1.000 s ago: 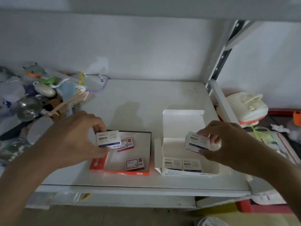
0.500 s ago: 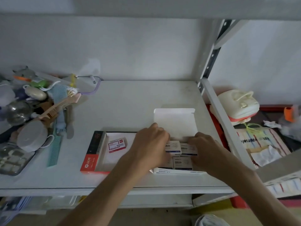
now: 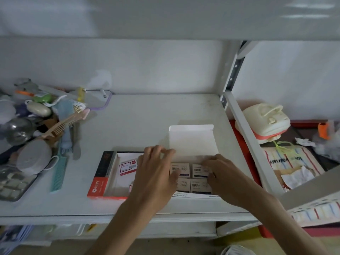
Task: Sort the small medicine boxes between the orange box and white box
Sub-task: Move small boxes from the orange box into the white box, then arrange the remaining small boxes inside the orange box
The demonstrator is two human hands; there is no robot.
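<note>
Head view: my left hand (image 3: 156, 173) and right hand (image 3: 223, 176) press spread fingers on four small blue-striped white medicine boxes (image 3: 199, 184) inside the open white cardboard box (image 3: 192, 142). Careless pushing could buckle them; red-labelled ones (image 3: 127, 167) remain in the orange-rimmed box (image 3: 97, 186).

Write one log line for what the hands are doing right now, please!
left hand: on blue-label boxes | right hand: same | white box: open, four inside | orange box: red-label box inside
</note>
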